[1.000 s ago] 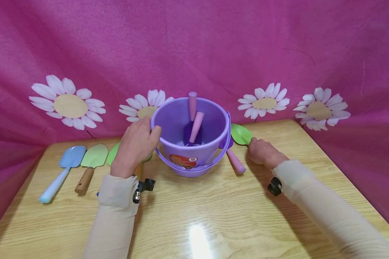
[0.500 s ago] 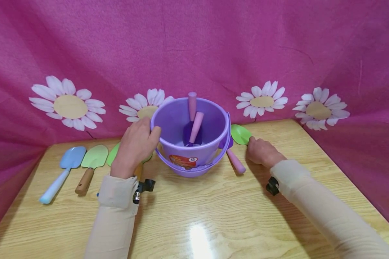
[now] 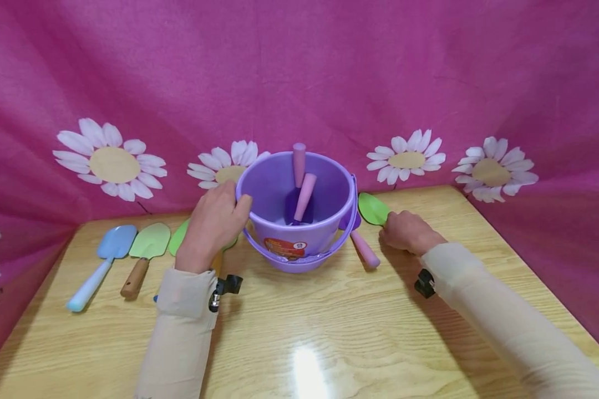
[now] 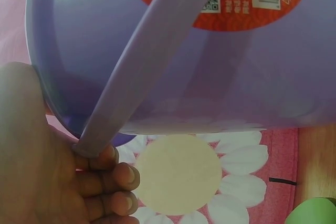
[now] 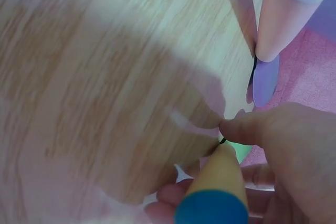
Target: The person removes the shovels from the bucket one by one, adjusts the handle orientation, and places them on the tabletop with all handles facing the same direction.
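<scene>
My left hand [image 3: 209,227] grips the left rim of a purple bucket [image 3: 324,237], thumb over the edge. In the left wrist view its fingertips curl beside the bucket's handle [image 4: 139,61]. Inside the bucket stand two pink-handled trowels, one leaning [image 3: 305,197] and one more upright [image 3: 299,165]. My right hand [image 3: 406,233] holds a green trowel [image 3: 372,209] low at the table. The right wrist view shows the thumb at the trowel's neck and the fingers around its yellow, blue-ended handle [image 5: 216,177].
A pink-handled purple trowel [image 3: 364,250] lies right of the bucket. To the left lie a blue trowel [image 3: 116,242], a light green one with a brown handle [image 3: 150,241], and another green trowel [image 3: 178,237] partly behind my left hand. A pink flowered cloth [image 3: 319,72] hangs behind the table.
Both hands keep their holds on the bucket and the green trowel. Only the head view has shifted slightly.
</scene>
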Action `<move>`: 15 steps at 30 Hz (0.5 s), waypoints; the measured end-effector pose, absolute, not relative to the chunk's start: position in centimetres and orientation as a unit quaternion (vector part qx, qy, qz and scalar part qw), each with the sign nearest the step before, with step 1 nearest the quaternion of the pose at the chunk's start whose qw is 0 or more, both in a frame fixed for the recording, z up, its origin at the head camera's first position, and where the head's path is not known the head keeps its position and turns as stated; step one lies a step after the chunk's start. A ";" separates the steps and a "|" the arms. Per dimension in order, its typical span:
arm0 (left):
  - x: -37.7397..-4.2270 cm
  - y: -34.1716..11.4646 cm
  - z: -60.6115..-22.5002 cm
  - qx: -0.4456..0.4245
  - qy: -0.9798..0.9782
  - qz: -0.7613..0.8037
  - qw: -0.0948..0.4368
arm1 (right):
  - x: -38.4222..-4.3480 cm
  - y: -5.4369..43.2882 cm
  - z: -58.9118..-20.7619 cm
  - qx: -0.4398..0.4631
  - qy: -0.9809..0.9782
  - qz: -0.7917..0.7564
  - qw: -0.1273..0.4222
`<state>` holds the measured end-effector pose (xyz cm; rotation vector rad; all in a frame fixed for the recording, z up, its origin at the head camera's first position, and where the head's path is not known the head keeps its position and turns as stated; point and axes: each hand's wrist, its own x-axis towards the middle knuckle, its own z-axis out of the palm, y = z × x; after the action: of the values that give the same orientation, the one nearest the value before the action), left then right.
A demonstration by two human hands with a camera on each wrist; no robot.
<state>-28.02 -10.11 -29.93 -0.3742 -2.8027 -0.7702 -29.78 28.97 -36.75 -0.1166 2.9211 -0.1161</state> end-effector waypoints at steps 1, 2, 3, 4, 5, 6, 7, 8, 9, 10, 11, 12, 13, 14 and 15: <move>-28.0 -10.1 -30.0 -0.127 -0.951 -0.261 0.106 | -29.7 29.0 -36.7 -0.041 0.992 -0.040 0.110; -27.9 -10.1 -30.0 -0.126 -0.951 -0.260 0.107 | -29.7 29.0 -36.6 -0.046 0.992 -0.038 0.109; -27.9 -10.2 -30.0 -0.126 -0.951 -0.260 0.108 | -29.6 29.0 -36.5 -0.047 0.992 -0.037 0.109; -27.9 -10.2 -30.0 -0.127 -0.951 -0.259 0.110 | -29.6 29.0 -36.4 -0.049 0.992 -0.034 0.109; -27.8 -10.2 -30.0 -0.128 -0.951 -0.260 0.111 | -29.5 28.9 -36.3 -0.050 0.992 -0.031 0.109; -27.8 -10.2 -30.0 -0.128 -0.951 -0.260 0.112 | -29.5 28.9 -36.1 -0.048 0.992 -0.031 0.110; -27.8 -10.2 -30.0 -0.128 -0.950 -0.260 0.113 | -29.4 29.0 -36.0 -0.044 0.992 -0.031 0.112; -27.8 -10.2 -30.0 -0.128 -0.950 -0.261 0.114 | -29.3 29.0 -35.8 -0.041 0.992 -0.030 0.114; -27.8 -10.2 -30.0 -0.129 -0.950 -0.261 0.114 | -29.3 29.0 -35.6 -0.034 0.992 -0.029 0.117; -27.8 -10.1 -30.0 -0.130 -0.950 -0.260 0.116 | -29.3 29.1 -35.5 -0.030 0.993 -0.026 0.116; -27.8 -10.1 -29.9 -0.130 -0.950 -0.259 0.117 | -29.2 29.1 -35.3 -0.026 0.993 -0.022 0.114; -27.8 -10.1 -29.9 -0.131 -0.950 -0.258 0.118 | -29.2 29.2 -35.1 -0.024 0.993 -0.017 0.111; -27.8 -10.1 -29.9 -0.132 -0.950 -0.257 0.120 | -29.1 29.2 -34.8 -0.026 0.994 -0.011 0.107; -27.9 -10.1 -29.9 -0.133 -0.950 -0.257 0.120 | -29.1 29.3 -34.6 -0.028 0.995 -0.005 0.099; -27.9 -10.1 -29.9 -0.135 -0.949 -0.256 0.121 | -29.1 29.3 -34.4 -0.032 0.996 0.001 0.088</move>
<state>-27.88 -10.06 -29.90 -0.3939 -2.7729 -0.7482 -29.06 29.34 -34.38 -0.0942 2.9633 0.0030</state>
